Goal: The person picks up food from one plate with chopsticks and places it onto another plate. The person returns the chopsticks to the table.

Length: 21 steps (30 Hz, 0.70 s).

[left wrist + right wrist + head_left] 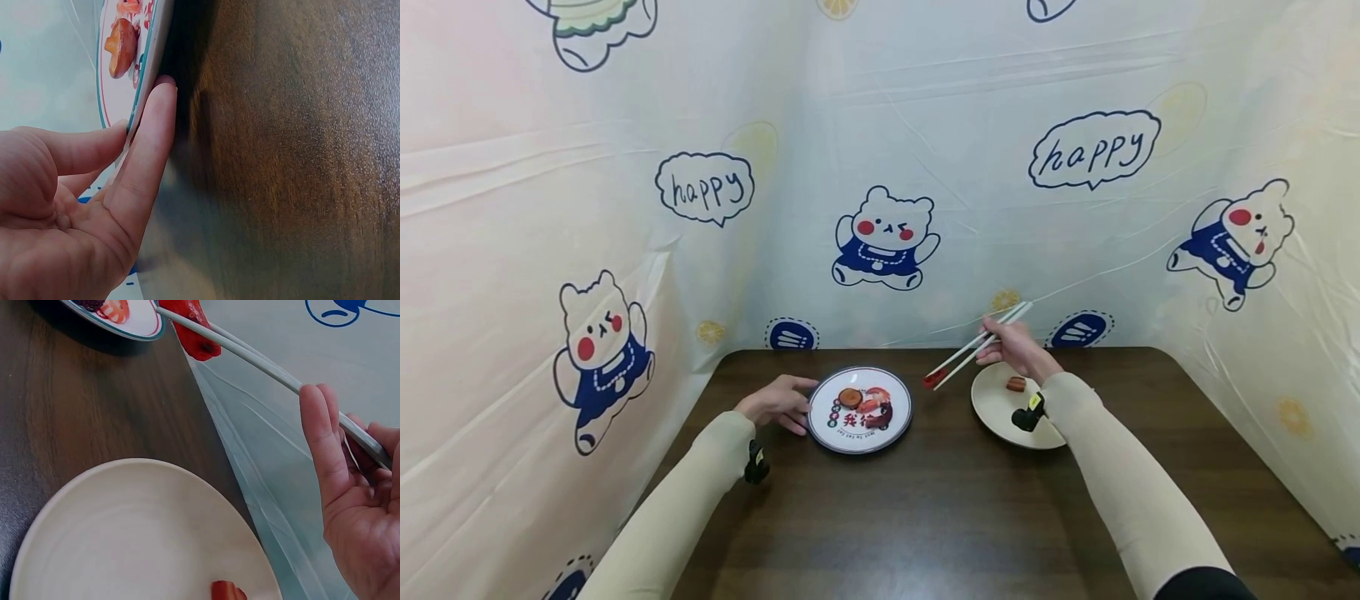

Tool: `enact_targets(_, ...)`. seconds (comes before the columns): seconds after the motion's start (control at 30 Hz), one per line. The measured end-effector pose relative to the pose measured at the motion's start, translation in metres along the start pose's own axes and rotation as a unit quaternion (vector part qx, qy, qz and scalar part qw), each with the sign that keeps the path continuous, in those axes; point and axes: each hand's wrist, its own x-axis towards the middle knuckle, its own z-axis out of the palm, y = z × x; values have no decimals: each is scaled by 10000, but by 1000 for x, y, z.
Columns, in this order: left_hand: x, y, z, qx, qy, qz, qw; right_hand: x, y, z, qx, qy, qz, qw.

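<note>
Pinching the printed plate [854, 377]'s rim with the left hand [779, 403], gripping chopsticks [966, 362] in the right hand [1017, 347]. Holding red food [934, 380] between there and the beige plate [992, 402], near the counter [880, 525]'s far edge. Could totally drop it from a loose squeeze, tbh.

Both arms [1138, 479] well forward — left hand [778, 402] low, thumb [90, 150] opposite fingers [156, 122] — right hand [1018, 346] higher, fingers bent.

Location type: curtained-off tabletop area. Sheeting [985, 158] printed with cartoon bears [883, 246] and "happy" speech bubbles [705, 188] encloses a dark wood-grain table [880, 525] at the back and both sides. Room type beyond cannot be determined.
</note>
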Motion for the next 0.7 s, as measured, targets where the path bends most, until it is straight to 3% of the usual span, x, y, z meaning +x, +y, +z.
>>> enact_targets(0.7, -2, 1, 0, 10, -20, 46, 10000, 7, 12, 21, -17, -135, 20, 9999)
